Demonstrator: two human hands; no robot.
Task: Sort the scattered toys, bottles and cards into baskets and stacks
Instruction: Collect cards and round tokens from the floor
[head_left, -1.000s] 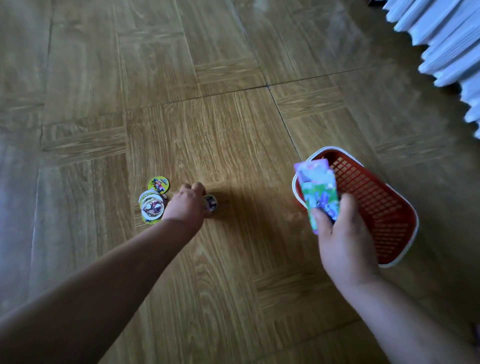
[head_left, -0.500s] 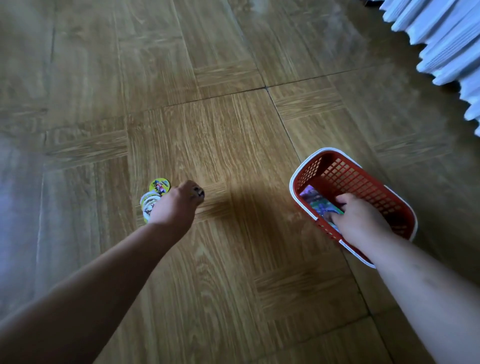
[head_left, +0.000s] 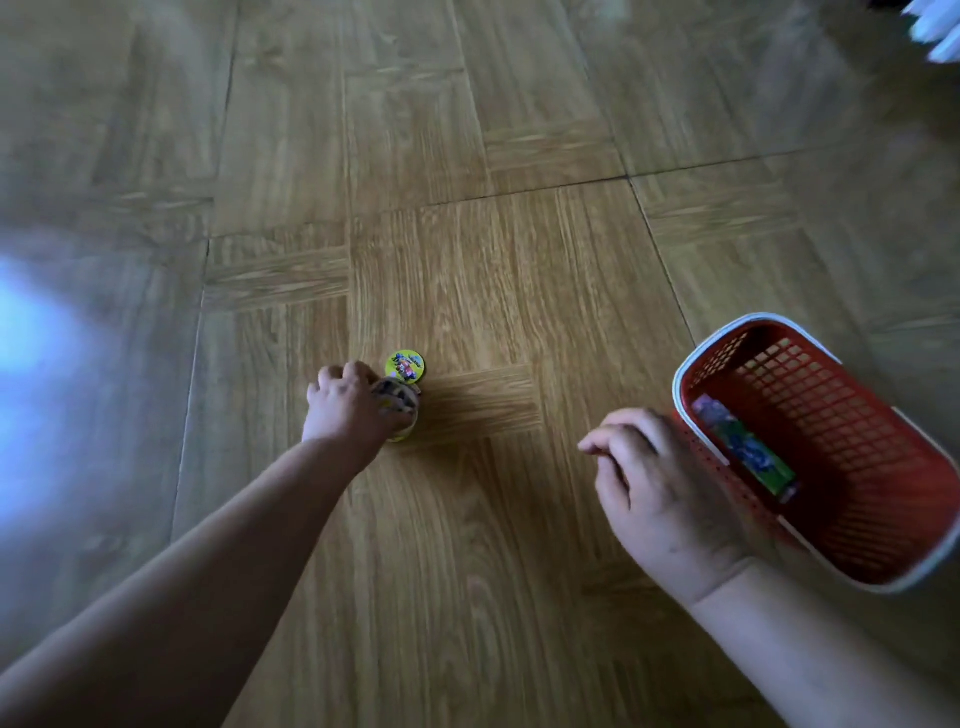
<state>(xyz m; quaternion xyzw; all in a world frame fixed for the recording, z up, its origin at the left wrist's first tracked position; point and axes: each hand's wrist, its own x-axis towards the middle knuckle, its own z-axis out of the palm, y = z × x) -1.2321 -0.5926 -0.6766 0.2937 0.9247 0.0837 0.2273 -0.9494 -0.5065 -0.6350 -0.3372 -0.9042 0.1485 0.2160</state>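
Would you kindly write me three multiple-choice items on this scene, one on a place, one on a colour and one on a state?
1. Where does the rectangular card pack lie?
A. on the bare floor
B. inside the basket
C. on a shelf

2. What colour is the basket's mesh?
A. red
B. blue
C. green

3. What is the left hand doing?
A. lying flat on the floor
B. gripping a stack of round cards
C. holding the basket's rim

Answers:
1 B, the pack lies inside, along the basket's near wall.
2 A, the mesh is red under a white rim.
3 B, its fingers curl round the stack, with one loose round card just beyond it.
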